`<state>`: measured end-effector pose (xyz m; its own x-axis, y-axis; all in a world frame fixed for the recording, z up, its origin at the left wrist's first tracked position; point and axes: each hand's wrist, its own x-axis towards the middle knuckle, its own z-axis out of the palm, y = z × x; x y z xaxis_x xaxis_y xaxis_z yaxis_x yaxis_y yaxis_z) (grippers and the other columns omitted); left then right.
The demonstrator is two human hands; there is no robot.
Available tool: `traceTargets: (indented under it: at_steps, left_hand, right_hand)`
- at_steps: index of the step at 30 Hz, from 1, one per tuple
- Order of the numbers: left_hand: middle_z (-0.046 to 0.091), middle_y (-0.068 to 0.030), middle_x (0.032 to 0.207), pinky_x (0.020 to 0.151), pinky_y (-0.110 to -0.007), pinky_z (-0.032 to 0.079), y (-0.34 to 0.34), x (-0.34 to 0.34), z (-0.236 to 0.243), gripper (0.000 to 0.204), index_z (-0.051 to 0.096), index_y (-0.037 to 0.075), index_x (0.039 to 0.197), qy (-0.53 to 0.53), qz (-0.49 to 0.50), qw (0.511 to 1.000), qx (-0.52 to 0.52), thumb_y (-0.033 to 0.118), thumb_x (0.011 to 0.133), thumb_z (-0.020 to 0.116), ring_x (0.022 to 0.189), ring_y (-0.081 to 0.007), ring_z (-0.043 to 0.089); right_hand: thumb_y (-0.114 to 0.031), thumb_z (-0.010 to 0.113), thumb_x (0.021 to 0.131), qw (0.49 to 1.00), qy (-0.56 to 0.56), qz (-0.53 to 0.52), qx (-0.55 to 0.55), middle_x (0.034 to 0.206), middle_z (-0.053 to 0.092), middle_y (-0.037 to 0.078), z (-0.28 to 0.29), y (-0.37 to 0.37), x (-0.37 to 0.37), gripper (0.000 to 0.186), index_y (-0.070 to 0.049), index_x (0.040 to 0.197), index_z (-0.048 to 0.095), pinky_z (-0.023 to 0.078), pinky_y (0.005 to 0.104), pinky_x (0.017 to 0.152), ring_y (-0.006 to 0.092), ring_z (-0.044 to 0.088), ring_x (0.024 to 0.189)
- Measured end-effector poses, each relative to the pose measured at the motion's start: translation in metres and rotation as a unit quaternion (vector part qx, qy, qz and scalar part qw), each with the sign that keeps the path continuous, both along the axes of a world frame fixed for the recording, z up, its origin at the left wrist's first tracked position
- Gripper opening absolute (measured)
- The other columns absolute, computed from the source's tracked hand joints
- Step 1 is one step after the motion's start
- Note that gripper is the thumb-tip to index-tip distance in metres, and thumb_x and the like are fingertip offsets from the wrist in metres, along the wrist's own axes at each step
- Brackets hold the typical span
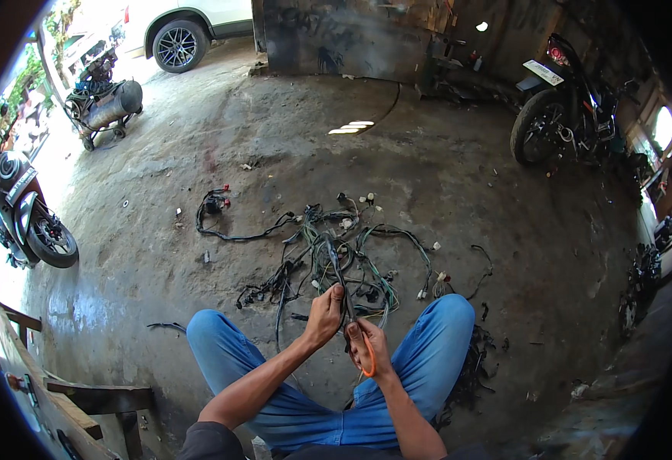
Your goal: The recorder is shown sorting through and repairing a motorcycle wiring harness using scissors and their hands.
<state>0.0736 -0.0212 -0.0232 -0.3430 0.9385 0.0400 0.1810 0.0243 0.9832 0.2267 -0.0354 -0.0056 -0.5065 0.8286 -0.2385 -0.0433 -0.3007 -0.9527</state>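
My left hand (323, 316) is closed around a dark, taped bundle of a wiring harness (333, 257), with the thumb pressed on top. Just below and to the right, my right hand (370, 349) is closed too. From it shows the orange looped handle (369, 359) of a hand tool, perhaps scissors; its working end is hidden by my fingers and the bundle. Beyond my hands the harness spreads over the floor in tangled black and green wires with pale connectors (368, 201). One branch runs left to a black part with red ends (215, 202).
My knees in blue jeans (232, 345) flank the work. Dark scraps (474, 368) lie beside my right leg. A wooden bench (98, 397) stands lower left, a scooter (33, 207) at left, an air compressor (106, 107) behind it, a motorcycle (554, 115) far right, a white car (190, 31) at the back.
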Motion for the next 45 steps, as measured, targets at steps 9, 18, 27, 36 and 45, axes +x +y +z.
traceTargets:
  at_steps: [9,18,27,36,45]
  left_hand:
    - [0.043,-0.0096,0.064,0.056,-0.037,0.037,-0.001,-0.003,0.002,0.045,0.051,-0.001,0.092,0.012,-0.056,0.998,0.02,0.039,0.11,0.039,0.063,-0.0157,0.037]
    - [0.042,-0.0128,0.062,0.052,-0.035,0.037,-0.002,-0.003,-0.001,0.036,0.05,0.002,0.092,0.049,-0.091,0.994,0.032,0.033,0.109,0.044,0.056,-0.0167,0.036]
    - [0.043,-0.0186,0.066,0.054,-0.037,0.041,-0.001,-0.004,-0.008,0.031,0.051,0.002,0.093,0.053,-0.119,0.991,0.024,0.029,0.108,0.046,0.057,-0.0265,0.035]
    - [0.049,-0.0107,0.065,0.056,-0.034,0.041,0.0,-0.006,-0.015,0.04,0.05,0.001,0.091,0.048,-0.124,0.991,0.023,0.036,0.109,0.043,0.059,-0.0173,0.042]
    - [0.063,-0.0041,0.085,0.076,-0.03,0.051,0.032,-0.03,-0.003,0.071,0.064,0.002,0.116,-0.312,-0.065,0.948,0.007,0.06,0.107,0.023,0.079,-0.0145,0.063]
  right_hand:
    - [-0.052,0.06,0.098,0.998,0.04,-0.018,-0.053,0.058,0.044,-0.003,0.012,0.01,-0.005,0.047,-0.007,0.083,0.055,0.033,0.0217,0.036,0.0044,0.04,0.039]
    - [-0.06,0.058,0.096,0.996,-0.002,-0.025,-0.084,0.056,0.043,-0.004,0.026,0.04,-0.004,0.055,-0.007,0.08,0.056,0.033,0.0214,0.035,0.0047,0.041,0.038]
    - [-0.063,0.058,0.095,0.993,-0.006,-0.061,-0.1,0.055,0.042,-0.003,0.024,0.066,-0.011,0.058,-0.007,0.077,0.055,0.031,0.023,0.034,0.0058,0.038,0.036]
    - [-0.062,0.059,0.095,0.992,0.01,-0.068,-0.109,0.054,0.042,-0.003,0.018,0.079,-0.015,0.059,-0.006,0.077,0.054,0.033,0.0239,0.033,0.0065,0.04,0.036]
    - [-0.063,0.065,0.09,0.97,-0.107,-0.006,0.217,0.059,0.052,-0.003,-0.012,0.03,-0.024,0.058,-0.005,0.087,0.061,0.037,0.0238,0.04,0.0052,0.048,0.045]
